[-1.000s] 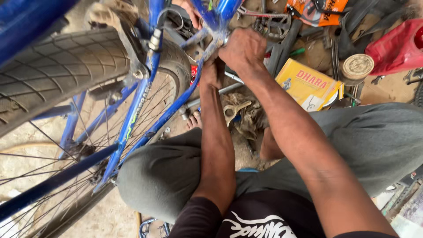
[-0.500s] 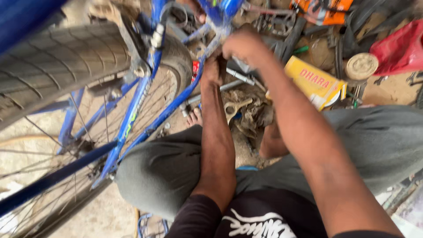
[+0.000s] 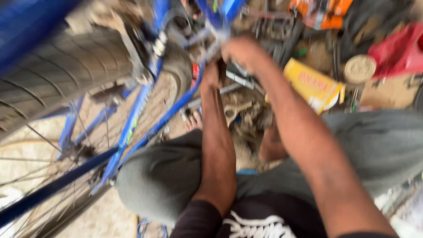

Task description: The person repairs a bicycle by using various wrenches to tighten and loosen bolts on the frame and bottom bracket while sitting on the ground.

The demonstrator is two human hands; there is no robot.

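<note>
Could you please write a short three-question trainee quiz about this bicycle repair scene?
1. True or false: both hands are up at the blue bicycle frame.
2. Which lies right of the right hand? A) a yellow box B) a green bucket
3. Fill in: the tyre sits in the picture's upper ____.

Key: 1 true; the left hand is just below the right. 2 A, the yellow box. 3 left.

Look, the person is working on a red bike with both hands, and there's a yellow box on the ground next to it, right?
Not quite: the bike frame is blue, not red, as the head view shows. The rest holds: the left hand and the right hand are both up at the frame, and the yellow box lies on the ground beside it.
</note>
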